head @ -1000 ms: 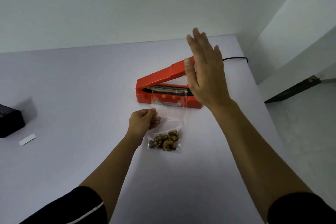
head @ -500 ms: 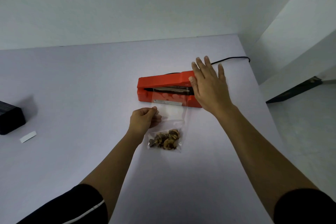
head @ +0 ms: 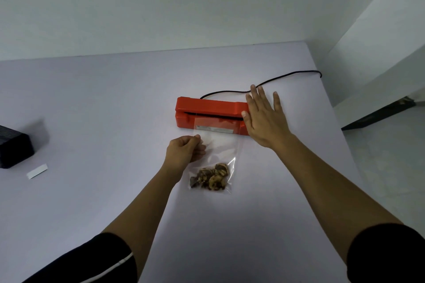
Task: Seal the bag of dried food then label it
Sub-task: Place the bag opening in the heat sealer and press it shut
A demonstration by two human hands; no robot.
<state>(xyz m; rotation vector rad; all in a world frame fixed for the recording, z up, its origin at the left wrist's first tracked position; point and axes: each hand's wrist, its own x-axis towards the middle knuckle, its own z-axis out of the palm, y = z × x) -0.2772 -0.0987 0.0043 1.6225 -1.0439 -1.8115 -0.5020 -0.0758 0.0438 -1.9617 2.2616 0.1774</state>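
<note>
A clear plastic bag lies on the table with brown dried food at its near end. Its far, open end sits inside the jaw of an orange heat sealer, whose lid is down. My left hand pinches the bag's left edge between thumb and fingers. My right hand lies flat, fingers spread, pressing on the right end of the sealer's lid. A small white label strip lies far to the left.
A black box stands at the left edge of the white table. The sealer's black cord runs back right to the table's corner. The table's right edge drops to the floor beside my right arm.
My right hand has come down from the air and pushed the sealer's raised lid shut over the bag's open end. My left hand has kept its hold on the bag.
</note>
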